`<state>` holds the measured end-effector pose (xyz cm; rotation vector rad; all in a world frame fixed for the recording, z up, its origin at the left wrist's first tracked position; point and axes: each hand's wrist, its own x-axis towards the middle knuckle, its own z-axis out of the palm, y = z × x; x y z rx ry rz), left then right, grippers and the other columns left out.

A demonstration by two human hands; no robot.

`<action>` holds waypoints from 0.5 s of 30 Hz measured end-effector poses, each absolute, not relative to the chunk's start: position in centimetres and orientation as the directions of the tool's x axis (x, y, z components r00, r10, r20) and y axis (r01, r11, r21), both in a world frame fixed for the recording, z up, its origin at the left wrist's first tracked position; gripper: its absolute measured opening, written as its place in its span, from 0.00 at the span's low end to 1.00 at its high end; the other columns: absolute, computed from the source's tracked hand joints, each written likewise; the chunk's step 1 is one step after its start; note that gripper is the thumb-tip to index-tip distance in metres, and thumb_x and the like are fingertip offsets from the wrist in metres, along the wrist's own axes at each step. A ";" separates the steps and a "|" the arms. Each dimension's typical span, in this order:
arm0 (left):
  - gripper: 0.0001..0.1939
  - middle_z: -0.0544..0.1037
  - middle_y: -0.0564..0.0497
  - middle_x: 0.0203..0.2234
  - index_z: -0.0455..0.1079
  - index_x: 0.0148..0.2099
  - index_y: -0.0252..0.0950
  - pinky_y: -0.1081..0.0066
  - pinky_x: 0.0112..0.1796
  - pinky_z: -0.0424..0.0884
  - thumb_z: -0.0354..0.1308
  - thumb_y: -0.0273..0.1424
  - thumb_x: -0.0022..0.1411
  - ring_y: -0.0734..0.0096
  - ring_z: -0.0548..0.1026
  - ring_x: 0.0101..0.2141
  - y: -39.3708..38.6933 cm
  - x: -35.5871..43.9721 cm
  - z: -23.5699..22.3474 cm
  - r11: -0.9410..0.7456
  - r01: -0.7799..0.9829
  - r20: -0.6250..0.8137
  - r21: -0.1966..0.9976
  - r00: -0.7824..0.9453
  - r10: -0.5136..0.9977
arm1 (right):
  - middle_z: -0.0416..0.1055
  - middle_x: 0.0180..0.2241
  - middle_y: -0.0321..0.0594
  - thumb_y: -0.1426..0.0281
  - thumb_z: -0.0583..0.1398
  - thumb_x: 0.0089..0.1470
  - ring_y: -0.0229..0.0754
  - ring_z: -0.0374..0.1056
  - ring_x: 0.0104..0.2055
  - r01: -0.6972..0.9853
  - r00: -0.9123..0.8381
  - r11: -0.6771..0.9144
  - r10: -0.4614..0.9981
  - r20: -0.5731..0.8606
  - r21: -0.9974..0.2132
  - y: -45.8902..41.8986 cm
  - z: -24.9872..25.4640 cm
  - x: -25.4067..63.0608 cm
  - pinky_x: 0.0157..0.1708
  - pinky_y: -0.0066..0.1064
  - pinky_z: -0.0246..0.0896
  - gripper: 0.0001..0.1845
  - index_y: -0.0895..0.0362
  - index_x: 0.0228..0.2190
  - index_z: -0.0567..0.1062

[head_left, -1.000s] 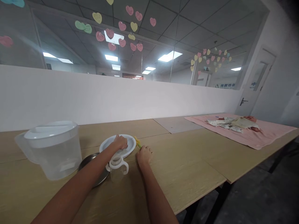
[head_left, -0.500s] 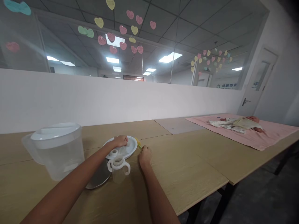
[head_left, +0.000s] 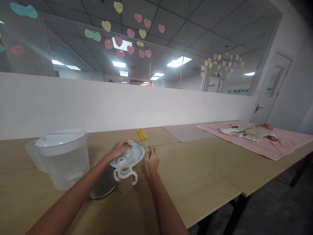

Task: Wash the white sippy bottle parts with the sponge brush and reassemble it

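Observation:
My right hand (head_left: 152, 161) is closed round the green handle of a bottle brush (head_left: 141, 134), its yellow sponge head raised above the table. Over a white plate (head_left: 140, 157), my left hand (head_left: 119, 149) pinches a small clear cup-shaped cap (head_left: 131, 143). On the plate lie a white bottle collar ring (head_left: 121, 160) and other clear parts that I cannot make out well. Just in front of it stands a clear baby bottle (head_left: 125, 184) with white side handles and an open mouth. A round metal tray (head_left: 104, 187) lies partly under my left forearm.
A lidded clear pitcher (head_left: 65, 163) of water stands at the left. To the right, a baby doll (head_left: 260, 131) in light clothes lies on a pink cloth (head_left: 281, 148). A low white wall (head_left: 122, 106) with glass above it runs along the table's back.
My right hand has lifted the brush, so its yellow head now stands up. My left hand has risen from the plate with the clear cap in its fingers.

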<state>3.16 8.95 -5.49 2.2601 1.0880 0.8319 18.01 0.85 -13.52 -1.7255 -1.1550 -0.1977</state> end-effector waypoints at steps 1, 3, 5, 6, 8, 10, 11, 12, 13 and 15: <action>0.14 0.77 0.49 0.37 0.70 0.35 0.35 0.69 0.44 0.64 0.48 0.36 0.54 0.64 0.71 0.41 8.6 3.1 -5.5 -0.552 0.455 0.328 0.698 0.482 0.812 | 0.67 0.39 0.44 0.76 0.45 0.51 0.40 0.65 0.37 0.792 0.470 0.027 0.611 0.637 -0.610 0.8 -13.5 17.7 0.32 0.26 0.54 0.21 0.57 0.44 0.69; 0.14 0.76 0.48 0.37 0.70 0.36 0.33 0.68 0.44 0.64 0.49 0.36 0.54 0.64 0.71 0.41 8.0 3.2 -5.6 -0.521 0.349 0.353 0.779 0.444 0.824 | 0.68 0.37 0.42 0.75 0.46 0.51 0.39 0.65 0.34 0.826 0.396 0.068 0.636 0.662 -0.560 0.7 -13.5 17.2 0.31 0.25 0.54 0.21 0.55 0.44 0.70; 0.14 0.76 0.46 0.38 0.69 0.38 0.32 0.67 0.44 0.66 0.50 0.36 0.55 0.64 0.72 0.41 7.4 3.3 -5.6 -0.462 0.232 0.351 0.856 0.393 0.849 | 0.68 0.36 0.41 0.75 0.46 0.51 0.39 0.65 0.33 0.833 0.412 0.029 0.634 0.654 -0.553 0.6 -13.5 17.1 0.29 0.25 0.53 0.21 0.55 0.44 0.70; 0.14 0.75 0.45 0.39 0.68 0.39 0.31 0.67 0.43 0.67 0.50 0.36 0.56 0.64 0.72 0.41 7.2 3.4 -5.7 -0.418 0.161 0.341 0.894 0.361 0.868 | 0.69 0.36 0.42 0.75 0.46 0.51 0.39 0.65 0.33 0.828 0.437 0.003 0.624 0.648 -0.561 0.6 -13.5 17.1 0.29 0.25 0.53 0.21 0.56 0.44 0.70; 0.13 0.74 0.42 0.41 0.66 0.42 0.31 0.68 0.42 0.69 0.49 0.34 0.58 0.66 0.73 0.41 6.9 3.5 -5.6 -0.321 0.009 0.305 0.947 0.295 0.906 | 0.69 0.36 0.43 0.75 0.46 0.51 0.39 0.65 0.33 0.818 0.467 -0.015 0.601 0.649 -0.575 0.5 -13.5 17.3 0.29 0.25 0.54 0.21 0.57 0.43 0.71; 0.11 0.73 0.42 0.42 0.65 0.43 0.31 0.70 0.42 0.70 0.47 0.30 0.60 0.69 0.73 0.41 6.8 3.4 -5.4 -0.249 -0.107 0.269 0.962 0.249 0.931 | 0.69 0.35 0.43 0.75 0.46 0.51 0.39 0.65 0.34 0.825 0.446 0.029 0.582 0.680 -0.565 0.4 -13.5 17.4 0.30 0.25 0.54 0.21 0.58 0.43 0.71; 0.10 0.73 0.43 0.42 0.65 0.43 0.32 0.71 0.42 0.70 0.46 0.28 0.61 0.71 0.73 0.41 6.8 3.4 -5.2 -0.224 -0.150 0.256 0.963 0.242 0.936 | 0.70 0.34 0.42 0.75 0.46 0.51 0.39 0.65 0.33 0.835 0.417 0.065 0.574 0.704 -0.547 0.3 -13.6 17.4 0.30 0.25 0.54 0.21 0.58 0.42 0.72; 0.09 0.74 0.44 0.41 0.65 0.42 0.33 0.72 0.42 0.70 0.46 0.27 0.61 0.73 0.73 0.40 6.9 3.3 -5.0 -0.191 -0.203 0.239 0.960 0.243 0.940 | 0.70 0.33 0.42 0.76 0.46 0.50 0.38 0.65 0.32 0.847 0.382 0.101 0.568 0.729 -0.522 0.3 -13.7 17.3 0.30 0.25 0.54 0.21 0.58 0.42 0.72; 0.08 0.74 0.46 0.40 0.66 0.41 0.33 0.72 0.42 0.70 0.47 0.26 0.61 0.74 0.73 0.40 6.9 3.1 -4.7 -0.142 -0.273 0.212 0.952 0.248 0.945 | 0.70 0.31 0.42 0.76 0.46 0.50 0.38 0.64 0.30 0.859 0.345 0.133 0.562 0.752 -0.494 0.4 -13.8 17.2 0.30 0.24 0.54 0.21 0.57 0.41 0.73; 0.07 0.75 0.49 0.36 0.66 0.39 0.34 0.74 0.41 0.70 0.49 0.24 0.60 0.76 0.73 0.37 6.9 2.8 -4.1 -0.017 -0.419 0.147 0.908 0.280 0.949 | 0.70 0.29 0.41 0.76 0.46 0.50 0.36 0.63 0.27 0.882 0.282 0.178 0.544 0.790 -0.437 0.5 -14.1 17.1 0.28 0.24 0.54 0.22 0.57 0.41 0.74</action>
